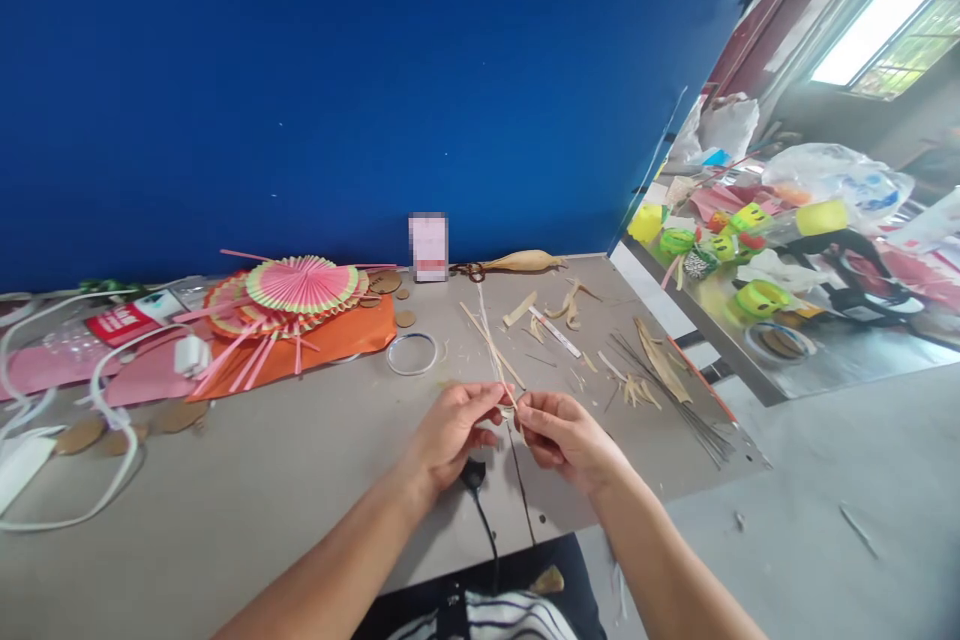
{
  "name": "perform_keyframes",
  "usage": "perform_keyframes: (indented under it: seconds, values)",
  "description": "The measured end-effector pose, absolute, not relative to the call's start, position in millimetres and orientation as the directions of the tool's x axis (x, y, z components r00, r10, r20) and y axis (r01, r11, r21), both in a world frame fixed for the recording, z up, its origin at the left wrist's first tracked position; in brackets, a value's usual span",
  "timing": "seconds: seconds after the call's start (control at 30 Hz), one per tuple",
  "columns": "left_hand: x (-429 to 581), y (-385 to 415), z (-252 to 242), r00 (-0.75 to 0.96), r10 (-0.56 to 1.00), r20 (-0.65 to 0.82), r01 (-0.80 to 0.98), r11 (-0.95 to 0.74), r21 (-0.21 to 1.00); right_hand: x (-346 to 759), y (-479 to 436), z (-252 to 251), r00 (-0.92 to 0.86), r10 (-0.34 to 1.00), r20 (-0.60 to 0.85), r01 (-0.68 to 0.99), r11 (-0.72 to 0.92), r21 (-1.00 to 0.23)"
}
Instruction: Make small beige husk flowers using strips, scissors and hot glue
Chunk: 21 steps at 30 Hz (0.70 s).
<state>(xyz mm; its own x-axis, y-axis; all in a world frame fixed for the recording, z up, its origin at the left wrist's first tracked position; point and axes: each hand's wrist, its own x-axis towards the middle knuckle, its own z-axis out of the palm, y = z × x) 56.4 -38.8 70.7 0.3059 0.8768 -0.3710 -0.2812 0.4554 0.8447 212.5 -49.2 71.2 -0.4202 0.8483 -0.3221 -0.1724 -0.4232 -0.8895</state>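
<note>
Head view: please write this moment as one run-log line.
left hand: pinches pale strips | right hand: pinches pale strips | table: pink paper fan at left

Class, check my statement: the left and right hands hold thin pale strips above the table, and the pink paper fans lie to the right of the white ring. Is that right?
Not quite: the head view shows the pink paper fans to the left of the white ring. The left hand and right hand do hold thin pale strips above the table.

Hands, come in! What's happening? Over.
Left hand and right hand: close together, pinching thin strips. Strips crossing, over table. Possibly in the way: black cable near left hand.
</note>
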Motion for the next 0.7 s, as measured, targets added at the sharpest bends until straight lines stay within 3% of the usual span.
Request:
perform_keyframes:
  seconds: [0.1, 0.17, 0.27, 0.3, 0.37, 0.47, 0.57, 0.7]
  values:
    - [63.6, -34.1, 68.4, 0.338, 0.834, -0.436, -0.408, 0.547, 0.731, 209.6, -52.9, 64.2, -0.464, 0.811, -0.357, -0.215, -0.493, -0.843]
    - [63.6, -34.8, 65.4, 0.368, 0.817, -0.444, -0.425, 0.573, 0.701, 214.1, -54.3, 58.5, -0.453, 0.811, -0.371, -0.129, -0.471, -0.873]
    - [58.4, -36.2, 62.6, 0.375, 0.802, -0.465, -0.440, 0.596, 0.672, 229.8, -57.9, 54.2, -0.348, 0.864, -0.364, 0.293, -0.268, -0.918]
    - [55.7, -36.0, 62.2, 0.359, 0.803, -0.476, -0.445, 0.595, 0.669, 237.4, -59.5, 53.9, -0.294, 0.897, -0.329, 0.498, -0.150, -0.854]
    - [49.6, -34.4, 61.6, 0.316, 0.812, -0.491, -0.449, 0.584, 0.677, 254.3, -62.7, 53.6, -0.182, 0.963, -0.196, 0.820, 0.039, -0.571]
    - [42.0, -31.4, 60.1, 0.281, 0.824, -0.491, -0.436, 0.566, 0.700, 276.6, -66.9, 51.0, -0.115, 0.955, -0.273, 0.979, 0.063, -0.195]
    - [39.3, -30.5, 58.2, 0.270, 0.831, -0.487, -0.426, 0.557, 0.713, 288.7, -69.2, 48.3, -0.103, 0.941, -0.324, 0.993, 0.076, -0.096]
    - [39.4, -32.3, 57.8, 0.293, 0.828, -0.478, -0.425, 0.561, 0.711, 297.0, -69.0, 49.9, -0.102, 0.927, -0.360, 0.991, 0.066, -0.112]
